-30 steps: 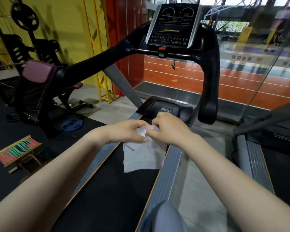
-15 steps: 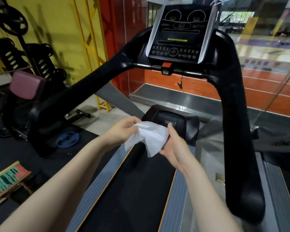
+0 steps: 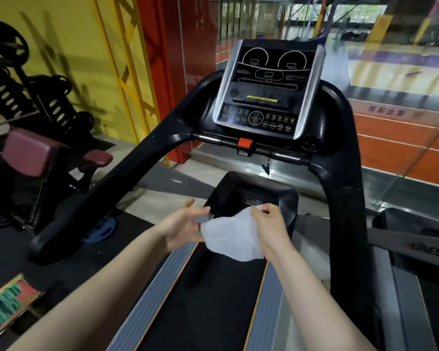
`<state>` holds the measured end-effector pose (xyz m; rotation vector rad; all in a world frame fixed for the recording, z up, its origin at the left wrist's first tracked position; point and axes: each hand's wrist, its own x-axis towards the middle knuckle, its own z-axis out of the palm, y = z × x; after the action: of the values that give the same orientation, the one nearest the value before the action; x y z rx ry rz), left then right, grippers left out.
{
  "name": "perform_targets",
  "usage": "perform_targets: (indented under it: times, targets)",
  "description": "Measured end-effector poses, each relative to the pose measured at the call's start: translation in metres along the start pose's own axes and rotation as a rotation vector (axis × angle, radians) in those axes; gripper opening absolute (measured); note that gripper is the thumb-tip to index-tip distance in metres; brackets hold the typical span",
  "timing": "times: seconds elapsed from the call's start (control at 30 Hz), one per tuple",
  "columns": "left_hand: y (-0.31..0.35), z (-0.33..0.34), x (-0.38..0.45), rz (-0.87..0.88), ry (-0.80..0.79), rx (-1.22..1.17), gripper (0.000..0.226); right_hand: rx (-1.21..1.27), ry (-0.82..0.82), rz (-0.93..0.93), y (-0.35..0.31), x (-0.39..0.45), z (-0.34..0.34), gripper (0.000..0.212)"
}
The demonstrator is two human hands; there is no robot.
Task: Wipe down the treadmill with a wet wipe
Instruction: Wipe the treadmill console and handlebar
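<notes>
From the head camera, the person stands on the treadmill (image 3: 269,79), both hands raised over the front of its black belt (image 3: 213,300). The right hand (image 3: 271,229) pinches the top edge of the white wet wipe (image 3: 232,239), which hangs unfolded. The left hand (image 3: 181,224) lies open-palmed, fingertips touching the wipe's left edge. A weight bench (image 3: 33,153) stands left.

Beneath me the floor (image 3: 147,206) carries the treadmill (image 3: 208,300), a weight bench (image 3: 36,158) and a blue plate (image 3: 102,229).
</notes>
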<state>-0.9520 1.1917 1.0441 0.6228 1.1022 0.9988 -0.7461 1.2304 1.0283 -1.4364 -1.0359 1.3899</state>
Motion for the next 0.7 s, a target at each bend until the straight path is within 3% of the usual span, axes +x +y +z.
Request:
perform_targets:
  times: [0.1, 0.2, 0.23, 0.33, 0.47, 0.57, 0.7]
  targets:
    - [0.01, -0.002, 0.033, 0.054, 0.017, 0.007, 0.094, 0.067, 0.029, 0.072, -0.008, 0.032, 0.003, 0.026]
    - [0.026, -0.007, 0.075, 0.213, 0.131, 0.288, 0.075, 0.043, -0.041, 0.102, -0.013, 0.069, 0.009, 0.063]
    - [0.034, -0.008, 0.09, 0.284, 0.163, 0.403, 0.066, -0.014, -0.036, 0.062, -0.016, 0.082, 0.012, 0.061]
    - [0.066, -0.016, 0.139, 0.479, 0.189, 0.666, 0.047, -0.241, 0.056, -0.18, -0.029, 0.122, 0.029, 0.023]
    - [0.123, -0.022, 0.204, 0.632, 0.19, 1.046, 0.034, -0.412, 0.033, -0.288, -0.059, 0.184, 0.056, 0.022]
    - [0.161, -0.03, 0.251, 0.779, 0.123, 1.296, 0.024, -0.641, 0.073, -0.336, -0.079, 0.224, 0.066, 0.037]
    - [0.2, -0.04, 0.305, 0.89, 0.038, 1.45, 0.011, -0.866, 0.131, -0.502, -0.102, 0.264, 0.068, 0.011]
